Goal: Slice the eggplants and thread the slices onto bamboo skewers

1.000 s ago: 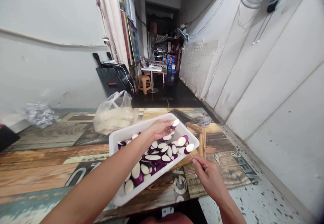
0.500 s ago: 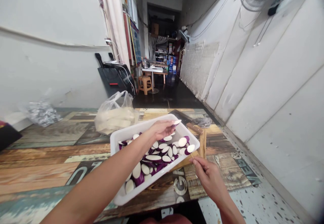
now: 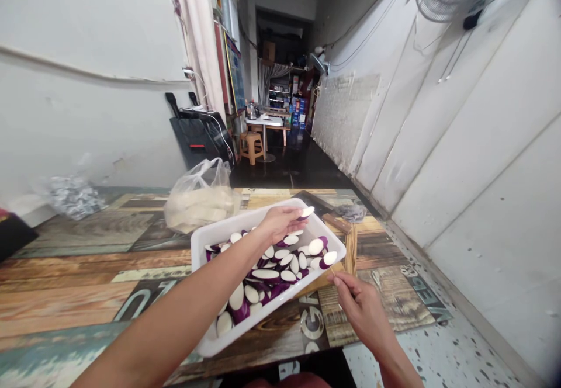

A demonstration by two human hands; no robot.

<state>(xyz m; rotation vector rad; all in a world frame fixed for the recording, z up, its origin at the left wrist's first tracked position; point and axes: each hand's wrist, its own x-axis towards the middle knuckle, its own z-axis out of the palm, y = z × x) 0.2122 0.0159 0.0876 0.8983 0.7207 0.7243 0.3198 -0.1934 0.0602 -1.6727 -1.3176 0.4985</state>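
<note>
A white plastic tub [image 3: 203, 294] full of cut eggplant pieces [image 3: 265, 273], purple-skinned with pale faces, stands tilted across my view. Over its far right part, my left hand [image 3: 283, 224] pinches one eggplant piece [image 3: 307, 212] at the fingertips. Outside the near right rim, my right hand [image 3: 357, 300] is closed on the lower end of a thin wooden skewer [image 3: 332, 270]. Eggplant pieces [image 3: 329, 258] sit on the skewer's upper end, above the tub's right corner. The two hands are apart.
Beyond the tub's right end lie a bundle of skewers [image 3: 351, 248], a wooden-handled knife [image 3: 337, 222] and a crumpled grey plastic bag [image 3: 352, 212]. A tied clear bag [image 3: 199, 204] with pale contents stands behind the tub. Silvery packets [image 3: 74, 196] are at far left.
The eggplant piece in my left hand has turned slightly, showing more of its pale face. My right hand and the skewer have hardly moved.
</note>
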